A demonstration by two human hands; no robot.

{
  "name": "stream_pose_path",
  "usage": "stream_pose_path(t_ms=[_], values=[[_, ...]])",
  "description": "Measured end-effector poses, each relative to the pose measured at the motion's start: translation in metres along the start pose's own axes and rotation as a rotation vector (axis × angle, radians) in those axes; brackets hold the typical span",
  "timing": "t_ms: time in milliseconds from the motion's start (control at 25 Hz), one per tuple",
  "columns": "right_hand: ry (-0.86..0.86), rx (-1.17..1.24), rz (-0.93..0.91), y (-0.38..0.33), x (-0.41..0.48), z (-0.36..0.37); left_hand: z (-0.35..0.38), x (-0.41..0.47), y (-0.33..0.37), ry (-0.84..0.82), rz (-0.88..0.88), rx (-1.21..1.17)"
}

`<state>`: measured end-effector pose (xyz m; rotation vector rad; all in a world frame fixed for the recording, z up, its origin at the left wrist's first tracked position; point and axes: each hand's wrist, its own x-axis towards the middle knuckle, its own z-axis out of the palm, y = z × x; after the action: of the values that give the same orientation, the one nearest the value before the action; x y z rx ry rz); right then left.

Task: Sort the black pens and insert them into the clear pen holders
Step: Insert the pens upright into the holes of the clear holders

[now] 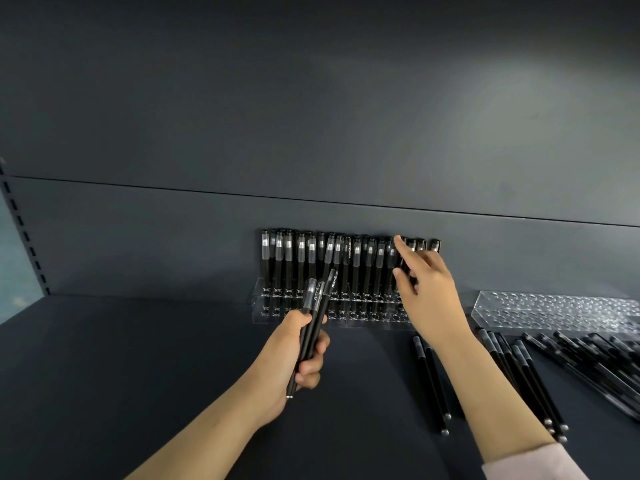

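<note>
Left hand (298, 351) gripping pens (312, 308), right hand (427, 289) at right edge of holder (258, 317)

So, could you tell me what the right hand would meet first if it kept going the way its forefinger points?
Probably the standing pens near the right end of the holder; the fingertip of the right hand looks near their caps, though depth is unclear.

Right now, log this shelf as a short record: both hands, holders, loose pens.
left hand: grips a bundle of black pens
right hand: fingers at the right end of the standing pens; grip unclear
filled holder: clear, carries the standing pens upright
second holder: clear, further right, no pens seen in it
loose pens: lying on the shelf, right side
</note>
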<state>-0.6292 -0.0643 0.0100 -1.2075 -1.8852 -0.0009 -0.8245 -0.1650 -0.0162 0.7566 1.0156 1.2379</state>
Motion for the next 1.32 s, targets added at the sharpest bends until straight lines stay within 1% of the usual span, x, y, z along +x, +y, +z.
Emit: stream_pose_path(t_ms=[80,160,200,240,360,400,480,600,680,760,800,880,960,1000,1040,1120,1320], values=[[0.063,0.02,-0.015,-0.004,-0.001,-0.003,0.001,0.0,-0.001,0.003,0.001,-0.006],[0.128,0.106,0.012,-0.015,0.0,-0.011,0.001,-0.001,-0.002,0.012,0.001,-0.016],[0.124,0.157,0.039,-0.022,0.001,-0.014,0.001,-0.001,-0.002,0.013,0.002,-0.017],[0.066,0.211,0.08,-0.029,0.001,-0.016,0.002,-0.001,-0.002,0.013,0.005,-0.02],[-0.338,0.419,0.26,-0.048,-0.004,-0.015,0.001,0.0,-0.003,-0.002,0.036,-0.014],[-0.417,0.498,0.323,-0.052,-0.007,-0.011,0.001,0.0,-0.004,-0.013,0.053,-0.001],[-0.443,0.63,0.418,-0.057,-0.012,-0.002,0.001,0.0,-0.005,-0.031,0.079,0.038],[-0.4,0.783,0.495,-0.059,-0.013,0.004,0.002,-0.001,-0.005,-0.054,0.116,0.109],[-0.363,0.838,0.523,-0.059,-0.013,0.003,0.002,-0.003,-0.005,-0.053,0.14,0.149],[-0.277,0.869,0.542,-0.058,-0.009,0.002,0.003,-0.004,-0.005,-0.043,0.146,0.186],[-0.194,0.874,0.548,-0.056,-0.007,0.0,0.004,-0.005,-0.006,-0.036,0.15,0.198],[0.059,0.834,0.527,-0.048,-0.002,-0.008,0.004,-0.004,-0.006,-0.015,0.17,0.233],[0.322,0.695,0.459,-0.035,0.001,-0.019,0.003,-0.003,-0.007,0.009,0.193,0.274],[0.413,0.611,0.414,-0.029,0.001,-0.024,0.002,-0.003,-0.007,0.015,0.199,0.282],[0.469,0.542,0.37,-0.023,0.001,-0.028,0.002,-0.002,-0.007,0.016,0.198,0.283],[0.498,0.467,0.312,-0.017,0.0,-0.031,0.002,-0.002,-0.007,0.008,0.191,0.281],[0.412,0.388,0.246,-0.016,0.0,-0.029,0.001,0.0,-0.008,0.013,0.161,0.286]])
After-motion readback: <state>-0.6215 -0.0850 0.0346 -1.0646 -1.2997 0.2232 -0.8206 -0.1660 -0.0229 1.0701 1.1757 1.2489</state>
